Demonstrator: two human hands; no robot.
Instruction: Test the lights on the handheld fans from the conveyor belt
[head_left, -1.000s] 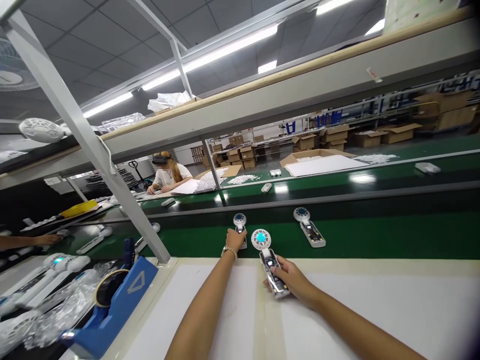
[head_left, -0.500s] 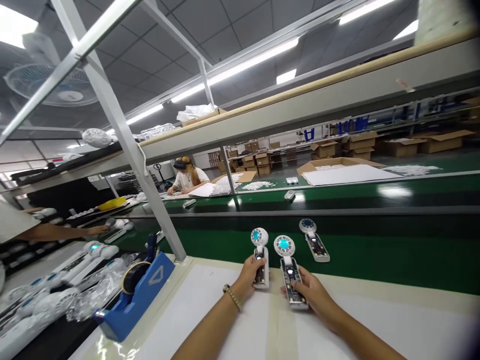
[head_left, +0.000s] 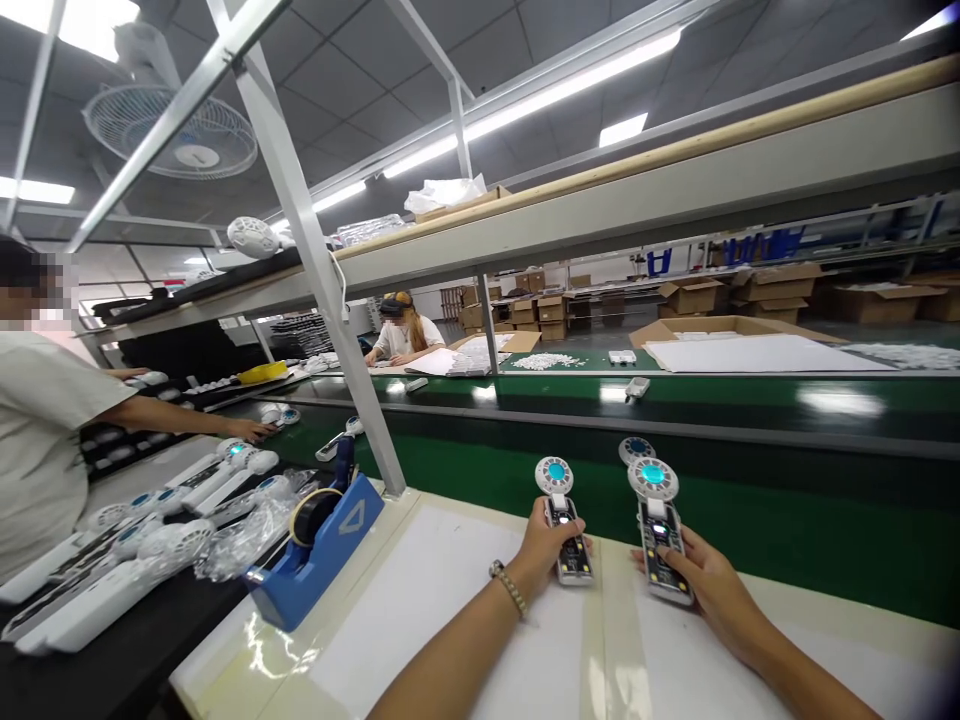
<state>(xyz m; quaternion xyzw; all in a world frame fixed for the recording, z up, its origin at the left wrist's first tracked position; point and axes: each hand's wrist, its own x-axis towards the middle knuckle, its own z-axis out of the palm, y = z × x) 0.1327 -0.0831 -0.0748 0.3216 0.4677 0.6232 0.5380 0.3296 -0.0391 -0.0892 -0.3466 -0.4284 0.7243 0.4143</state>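
Our L hand (head_left: 538,550) grips a white round-headed plastic device (head_left: 559,512), R hand (head_left: 716,590) its twin (head_left: 658,525); long axes toward white worktop's (head_left: 450,560) far edge.

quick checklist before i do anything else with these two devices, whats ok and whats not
1. Left hand grips the left device: ok, thumb across its front.
2. Right hand grips the right device: ok, thumb on its front.
3. Right disc lit: ok, glowing cyan.
4. Left disc lit: cannot tell, blue but dimmer.
5. The two held devices apart: ok, a gap shows between them.
6. Third device on the green belt fully visible: not ok, mostly hidden behind the right device.
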